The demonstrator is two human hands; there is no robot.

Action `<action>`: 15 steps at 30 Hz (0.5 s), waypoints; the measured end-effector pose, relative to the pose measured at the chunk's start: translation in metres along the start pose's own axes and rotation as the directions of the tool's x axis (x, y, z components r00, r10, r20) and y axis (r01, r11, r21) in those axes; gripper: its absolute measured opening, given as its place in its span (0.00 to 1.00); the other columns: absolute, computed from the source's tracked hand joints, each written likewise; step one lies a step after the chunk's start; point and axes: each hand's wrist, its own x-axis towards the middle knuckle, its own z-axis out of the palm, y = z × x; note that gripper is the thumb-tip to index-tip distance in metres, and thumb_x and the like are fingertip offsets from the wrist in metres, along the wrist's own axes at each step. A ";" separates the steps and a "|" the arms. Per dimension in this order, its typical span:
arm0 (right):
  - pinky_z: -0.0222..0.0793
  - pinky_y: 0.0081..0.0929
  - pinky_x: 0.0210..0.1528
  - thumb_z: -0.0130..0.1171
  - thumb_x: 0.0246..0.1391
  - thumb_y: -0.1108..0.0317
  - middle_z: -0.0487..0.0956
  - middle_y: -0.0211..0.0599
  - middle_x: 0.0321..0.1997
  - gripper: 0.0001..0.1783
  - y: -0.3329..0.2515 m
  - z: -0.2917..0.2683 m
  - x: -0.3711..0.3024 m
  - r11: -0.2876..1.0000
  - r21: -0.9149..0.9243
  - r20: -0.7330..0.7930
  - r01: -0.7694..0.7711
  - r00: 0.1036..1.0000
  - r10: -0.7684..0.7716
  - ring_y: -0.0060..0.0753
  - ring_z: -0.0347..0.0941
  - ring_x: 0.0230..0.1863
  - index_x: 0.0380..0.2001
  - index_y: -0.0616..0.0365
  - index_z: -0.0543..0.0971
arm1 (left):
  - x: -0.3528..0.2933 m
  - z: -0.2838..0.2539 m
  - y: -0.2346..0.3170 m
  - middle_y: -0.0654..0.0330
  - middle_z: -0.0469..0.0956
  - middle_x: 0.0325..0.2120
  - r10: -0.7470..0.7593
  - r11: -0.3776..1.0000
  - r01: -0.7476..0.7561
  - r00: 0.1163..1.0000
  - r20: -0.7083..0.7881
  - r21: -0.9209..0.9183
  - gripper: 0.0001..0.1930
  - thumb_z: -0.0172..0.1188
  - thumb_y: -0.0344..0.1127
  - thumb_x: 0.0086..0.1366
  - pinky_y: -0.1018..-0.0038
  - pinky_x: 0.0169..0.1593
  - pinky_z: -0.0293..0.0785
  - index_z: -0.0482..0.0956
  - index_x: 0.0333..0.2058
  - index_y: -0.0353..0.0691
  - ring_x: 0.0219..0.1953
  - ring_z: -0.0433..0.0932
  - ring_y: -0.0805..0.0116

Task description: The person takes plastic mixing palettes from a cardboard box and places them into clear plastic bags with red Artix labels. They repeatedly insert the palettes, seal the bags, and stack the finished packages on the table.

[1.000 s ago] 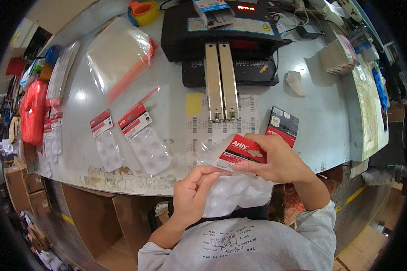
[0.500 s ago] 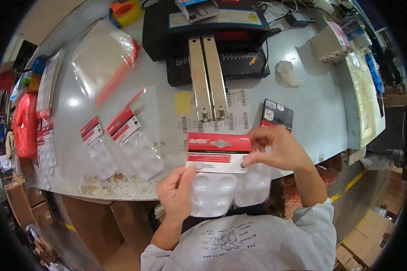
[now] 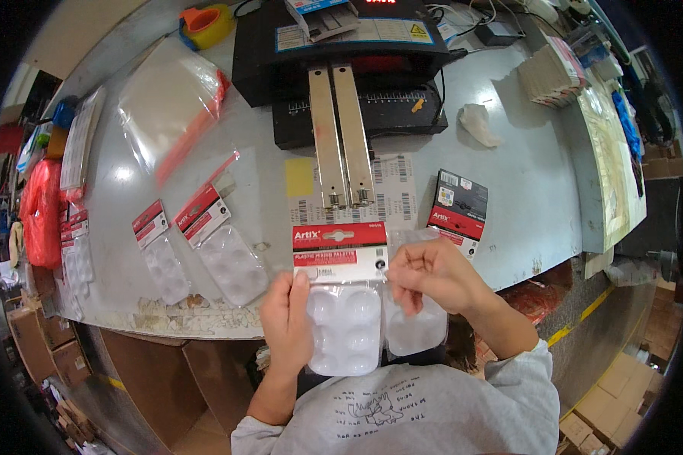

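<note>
A white plastic mixing palette [image 3: 344,326] with round wells, topped by a red and white header card [image 3: 340,255], is held upright facing me near the table's front edge. My left hand [image 3: 287,322] grips its left edge, thumb on the front. Beside the card's right edge, my right hand [image 3: 436,277] has its fingers curled and pinched together; whether they hold the card's edge or clear film is hidden. Under that hand hangs a second bagged palette [image 3: 417,331], partly behind the first. A black and red header card [image 3: 460,201] lies just beyond my right hand.
A black sealing machine [image 3: 341,45] with two metal rails [image 3: 340,136] stands ahead. To the left lie bagged palettes [image 3: 231,262], clear bags [image 3: 167,98] and a red plastic bundle [image 3: 42,212]. A card stack [image 3: 550,76] stands at the far right, near crumpled film [image 3: 478,125].
My right hand has let go of the card's upper right corner and moved down beside its right edge. The front palette has shifted slightly left and down, its card now squarer to me.
</note>
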 end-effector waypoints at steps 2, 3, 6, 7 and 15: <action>0.69 0.19 0.21 0.54 0.55 0.69 0.77 0.35 0.23 0.10 0.003 0.000 0.015 0.998 0.057 -0.066 -0.016 0.998 0.020 0.24 0.76 0.21 0.27 0.66 0.75 | 0.016 0.005 -0.006 0.60 0.68 0.18 -0.007 0.997 0.004 0.999 0.039 0.075 0.15 0.49 0.37 0.67 0.78 0.28 0.60 0.69 0.25 0.32 0.23 0.60 0.78; 0.70 0.19 0.21 0.54 0.56 0.68 0.77 0.36 0.23 0.10 0.005 0.000 0.024 0.993 0.115 -0.100 0.003 0.995 0.009 0.25 0.76 0.21 0.27 0.65 0.75 | 0.026 0.008 -0.010 0.59 0.67 0.18 -0.010 0.997 0.006 0.999 0.049 0.077 0.15 0.48 0.37 0.67 0.77 0.29 0.61 0.68 0.24 0.32 0.23 0.60 0.76; 0.70 0.20 0.21 0.54 0.56 0.69 0.77 0.36 0.23 0.09 0.009 -0.001 0.042 0.984 0.164 -0.177 0.070 0.983 -0.040 0.25 0.75 0.20 0.27 0.65 0.74 | 0.046 0.016 -0.017 0.57 0.65 0.18 -0.032 0.998 0.029 0.998 0.047 0.063 0.15 0.48 0.37 0.67 0.76 0.30 0.62 0.66 0.24 0.32 0.24 0.60 0.75; 0.69 0.20 0.21 0.54 0.56 0.69 0.76 0.36 0.23 0.09 0.010 -0.001 0.046 0.985 0.164 -0.201 0.056 0.979 -0.022 0.24 0.74 0.19 0.27 0.65 0.74 | 0.049 0.018 -0.017 0.57 0.64 0.18 -0.060 0.996 0.058 0.997 0.039 0.063 0.14 0.48 0.36 0.67 0.76 0.31 0.62 0.66 0.24 0.32 0.24 0.60 0.75; 0.70 0.19 0.23 0.54 0.56 0.69 0.76 0.34 0.24 0.08 0.011 -0.011 0.062 0.961 0.224 -0.286 0.161 0.954 -0.093 0.24 0.74 0.20 0.28 0.63 0.74 | 0.065 0.032 -0.027 0.67 0.64 0.19 -0.047 0.997 0.048 0.999 0.022 -0.064 0.13 0.48 0.36 0.67 0.81 0.32 0.59 0.67 0.24 0.35 0.26 0.60 0.79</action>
